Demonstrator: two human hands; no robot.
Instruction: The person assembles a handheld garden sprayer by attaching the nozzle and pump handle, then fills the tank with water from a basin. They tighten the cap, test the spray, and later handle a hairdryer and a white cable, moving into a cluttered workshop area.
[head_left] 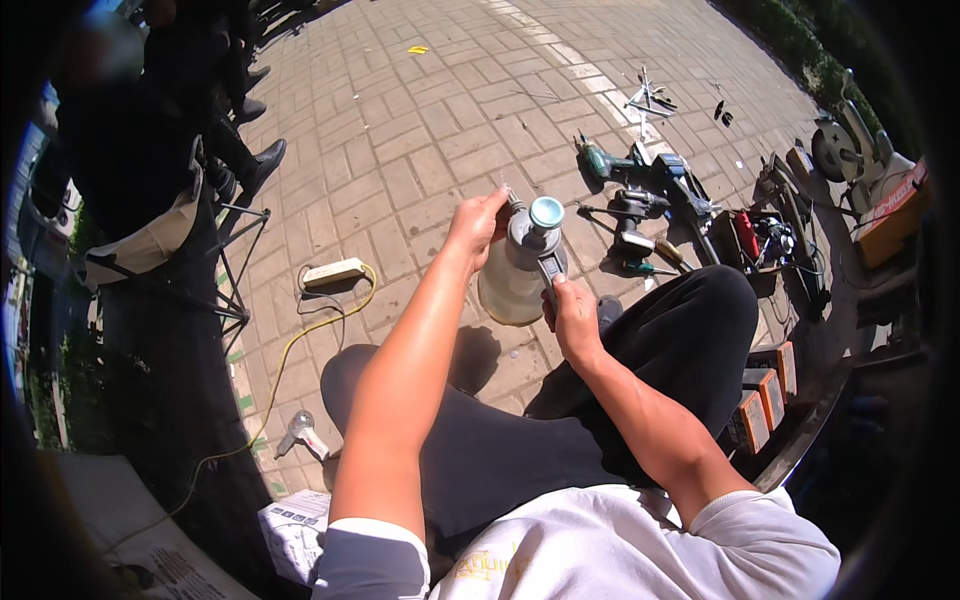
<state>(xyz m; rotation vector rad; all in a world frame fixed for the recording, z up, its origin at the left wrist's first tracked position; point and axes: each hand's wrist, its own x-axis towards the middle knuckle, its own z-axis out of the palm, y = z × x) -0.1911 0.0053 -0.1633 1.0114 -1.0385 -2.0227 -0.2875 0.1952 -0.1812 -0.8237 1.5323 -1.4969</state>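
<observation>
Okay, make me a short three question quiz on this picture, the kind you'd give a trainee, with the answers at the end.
1. True or false: the right hand grips the handle of the pump sprayer bottle.
2. What does the left hand touch? A) the power strip B) the sprayer's nozzle end C) the green drill
3. What colour is the cable running from the power strip across the paving?

Key: 1 true. 2 B; the fingers pinch the thin tip beside the sprayer's head. 3 yellow.
</observation>
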